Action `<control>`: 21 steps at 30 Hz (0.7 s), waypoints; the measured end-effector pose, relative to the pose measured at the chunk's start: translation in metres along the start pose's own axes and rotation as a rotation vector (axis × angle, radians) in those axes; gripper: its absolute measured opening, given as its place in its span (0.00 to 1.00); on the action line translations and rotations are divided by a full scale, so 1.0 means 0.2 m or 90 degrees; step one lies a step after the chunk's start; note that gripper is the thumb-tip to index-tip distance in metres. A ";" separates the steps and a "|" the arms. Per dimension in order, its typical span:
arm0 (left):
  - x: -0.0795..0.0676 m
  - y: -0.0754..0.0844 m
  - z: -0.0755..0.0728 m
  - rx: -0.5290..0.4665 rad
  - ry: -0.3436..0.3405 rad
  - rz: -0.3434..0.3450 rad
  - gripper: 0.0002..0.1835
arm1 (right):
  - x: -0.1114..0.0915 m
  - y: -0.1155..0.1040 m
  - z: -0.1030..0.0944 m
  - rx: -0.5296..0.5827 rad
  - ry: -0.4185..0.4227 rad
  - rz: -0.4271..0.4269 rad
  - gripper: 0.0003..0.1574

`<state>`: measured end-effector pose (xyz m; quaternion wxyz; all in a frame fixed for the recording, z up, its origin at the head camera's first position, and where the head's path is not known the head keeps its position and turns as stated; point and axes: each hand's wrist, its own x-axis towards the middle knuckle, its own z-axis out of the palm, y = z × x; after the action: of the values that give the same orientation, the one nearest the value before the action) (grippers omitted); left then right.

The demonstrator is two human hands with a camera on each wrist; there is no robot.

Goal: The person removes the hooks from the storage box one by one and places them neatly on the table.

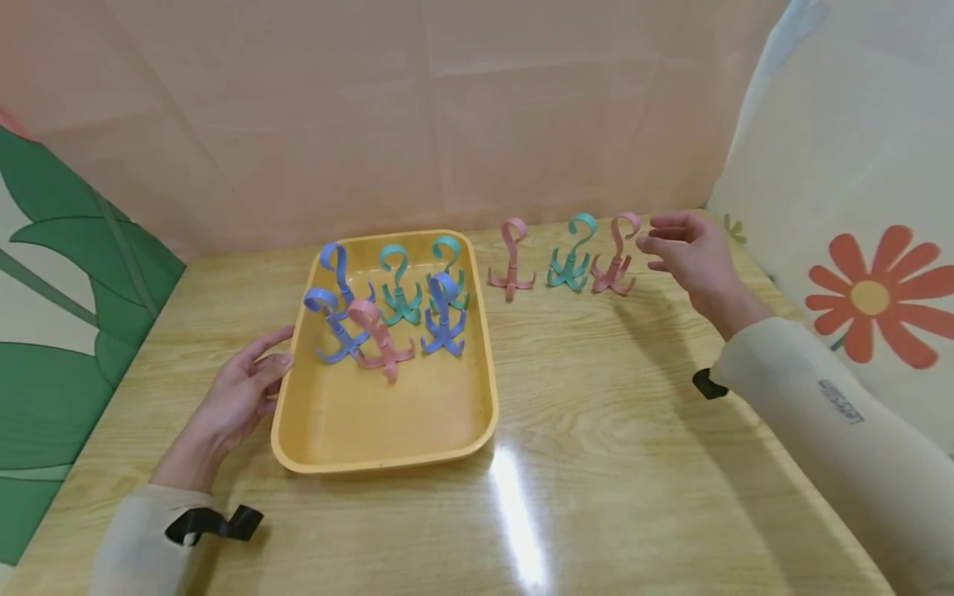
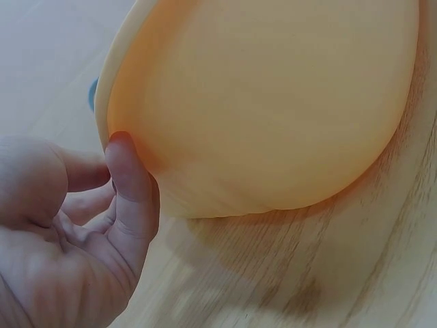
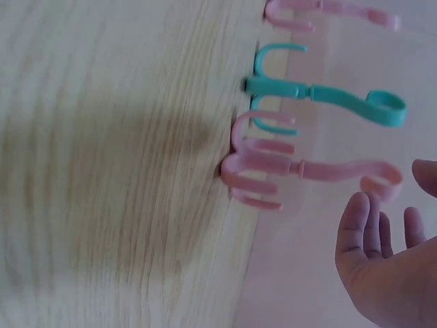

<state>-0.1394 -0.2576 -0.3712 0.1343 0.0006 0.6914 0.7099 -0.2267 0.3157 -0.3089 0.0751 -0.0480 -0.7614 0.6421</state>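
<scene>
A yellow tray (image 1: 387, 465) holds several multi-prong hooks: purple, green and one pink hook (image 1: 382, 339). At its left side my left hand (image 1: 242, 389) grips the rim; in the left wrist view, thumb and fingers pinch the edge of the tray (image 2: 273, 102). To the right of the tray, three hooks stand upright on the table: a pink hook (image 1: 512, 257), a green hook (image 1: 574, 252) and another pink hook (image 1: 617, 257). My right hand (image 1: 689, 248) is beside the rightmost pink hook (image 3: 266, 164), its fingers loosely bent near the curled top and holding nothing.
The wood-grain table (image 1: 596, 463) runs back to a pinkish wall covering (image 1: 447, 116). A floral panel (image 1: 872, 298) borders the right side, and green leaf print (image 1: 45, 331) borders the left. Black straps (image 1: 212, 526) hang at both wrists.
</scene>
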 end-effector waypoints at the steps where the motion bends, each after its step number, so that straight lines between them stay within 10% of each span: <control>1: 0.00 0.00 0.00 0.001 0.000 0.002 0.35 | -0.02 0.00 0.01 -0.003 -0.001 -0.007 0.18; 21: 0.00 0.00 0.00 -0.001 0.005 -0.004 0.34 | -0.31 -0.06 0.24 0.139 -0.106 -0.065 0.10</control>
<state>-0.1391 -0.2571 -0.3705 0.1336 -0.0045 0.6916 0.7098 -0.1746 0.2564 -0.3081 0.0487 0.0527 -0.6919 0.7184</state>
